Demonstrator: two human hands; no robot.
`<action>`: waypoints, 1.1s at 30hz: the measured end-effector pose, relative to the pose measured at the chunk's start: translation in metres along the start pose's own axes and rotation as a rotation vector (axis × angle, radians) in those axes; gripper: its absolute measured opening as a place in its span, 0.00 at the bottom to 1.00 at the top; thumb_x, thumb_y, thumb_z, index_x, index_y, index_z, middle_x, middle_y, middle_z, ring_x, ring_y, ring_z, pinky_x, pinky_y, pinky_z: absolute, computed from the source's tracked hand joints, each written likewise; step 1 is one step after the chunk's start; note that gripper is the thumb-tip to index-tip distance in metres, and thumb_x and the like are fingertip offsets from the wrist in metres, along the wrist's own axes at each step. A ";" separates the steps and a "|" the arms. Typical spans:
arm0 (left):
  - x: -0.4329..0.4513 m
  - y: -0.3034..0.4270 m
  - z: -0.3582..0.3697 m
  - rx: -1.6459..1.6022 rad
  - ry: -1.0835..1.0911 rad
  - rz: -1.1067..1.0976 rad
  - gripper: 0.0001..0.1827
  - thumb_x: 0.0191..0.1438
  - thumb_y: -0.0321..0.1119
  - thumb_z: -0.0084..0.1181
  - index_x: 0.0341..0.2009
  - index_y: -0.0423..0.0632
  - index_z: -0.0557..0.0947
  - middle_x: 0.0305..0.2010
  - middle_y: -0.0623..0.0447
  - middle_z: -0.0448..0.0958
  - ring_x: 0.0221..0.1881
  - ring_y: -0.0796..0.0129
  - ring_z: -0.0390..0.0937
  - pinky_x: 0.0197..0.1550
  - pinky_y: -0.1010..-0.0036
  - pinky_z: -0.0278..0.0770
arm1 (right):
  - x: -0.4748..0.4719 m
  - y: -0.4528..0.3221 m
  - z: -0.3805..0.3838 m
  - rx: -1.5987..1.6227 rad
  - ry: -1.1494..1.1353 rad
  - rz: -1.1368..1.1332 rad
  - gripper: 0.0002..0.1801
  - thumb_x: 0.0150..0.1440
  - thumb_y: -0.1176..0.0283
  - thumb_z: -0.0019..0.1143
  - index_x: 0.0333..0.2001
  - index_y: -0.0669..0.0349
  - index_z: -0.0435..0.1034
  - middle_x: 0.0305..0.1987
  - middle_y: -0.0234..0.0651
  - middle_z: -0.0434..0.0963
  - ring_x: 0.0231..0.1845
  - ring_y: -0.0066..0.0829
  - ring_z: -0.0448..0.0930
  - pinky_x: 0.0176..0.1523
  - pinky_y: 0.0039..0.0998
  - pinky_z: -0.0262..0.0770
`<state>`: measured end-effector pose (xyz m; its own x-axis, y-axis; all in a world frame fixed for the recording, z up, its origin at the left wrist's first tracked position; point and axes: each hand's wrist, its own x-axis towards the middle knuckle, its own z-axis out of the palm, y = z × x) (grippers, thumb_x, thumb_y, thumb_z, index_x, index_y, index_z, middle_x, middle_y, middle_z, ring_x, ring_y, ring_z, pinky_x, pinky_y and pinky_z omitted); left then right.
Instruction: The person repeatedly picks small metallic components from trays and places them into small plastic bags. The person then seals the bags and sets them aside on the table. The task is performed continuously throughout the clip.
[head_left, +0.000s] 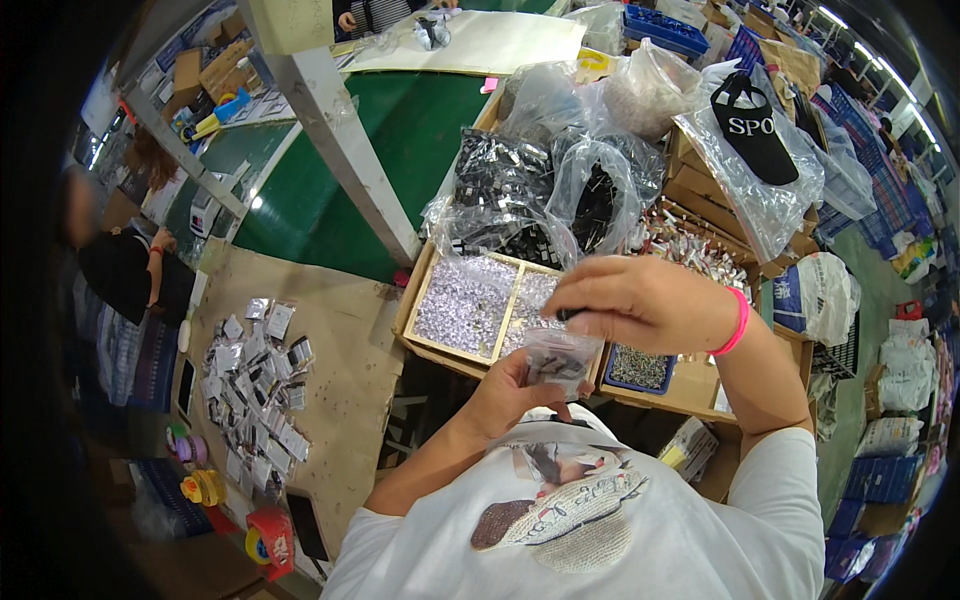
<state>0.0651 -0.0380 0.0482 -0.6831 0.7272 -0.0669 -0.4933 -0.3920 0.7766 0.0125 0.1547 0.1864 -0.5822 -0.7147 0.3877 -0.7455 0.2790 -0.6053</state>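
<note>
My left hand grips a small clear zip bag close to my body, its mouth facing up. Dark and pale small parts show through the plastic. Just above the bag, my right hand pinches a small black piece between thumb and fingers; its exact kind is hard to tell. Beneath both hands stands a divided wooden tray full of tiny pale, shiny parts. Part of its right compartment is hidden by my right hand. A blue bin of small mixed parts is below my right wrist.
Large clear bags of black parts lie behind the tray. Left, many filled packets are heaped on a cardboard-covered table. A metal post rises beside the green surface. A black visor rests on plastic; another person is at far left.
</note>
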 end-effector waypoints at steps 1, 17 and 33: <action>-0.001 0.001 -0.001 -0.143 0.006 0.018 0.24 0.53 0.35 0.57 0.54 0.45 0.68 0.48 0.44 0.73 0.46 0.56 0.76 0.35 0.67 0.81 | -0.003 0.000 -0.002 0.047 0.003 0.148 0.14 0.56 0.70 0.53 0.47 0.58 0.69 0.27 0.36 0.77 0.26 0.33 0.78 0.32 0.30 0.74; -0.003 0.003 -0.009 -0.534 0.135 0.227 0.27 0.55 0.52 0.41 0.52 0.46 0.70 0.50 0.43 0.72 0.47 0.43 0.74 0.33 0.59 0.83 | -0.068 0.026 0.029 1.296 0.402 0.537 0.16 0.62 0.66 0.41 0.48 0.66 0.65 0.37 0.41 0.77 0.39 0.29 0.79 0.43 0.27 0.76; 0.003 0.008 0.009 -0.103 0.199 -0.060 0.24 0.60 0.40 0.37 0.57 0.40 0.63 0.54 0.42 0.69 0.50 0.52 0.74 0.36 0.64 0.81 | -0.056 0.014 0.030 0.702 0.401 0.541 0.06 0.51 0.81 0.39 0.33 0.64 0.65 0.27 0.31 0.69 0.29 0.23 0.70 0.36 0.25 0.66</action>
<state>0.0642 -0.0337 0.0596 -0.7384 0.6298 -0.2412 -0.5817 -0.4138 0.7003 0.0439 0.1791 0.1352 -0.9536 -0.2942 0.0645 -0.0571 -0.0338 -0.9978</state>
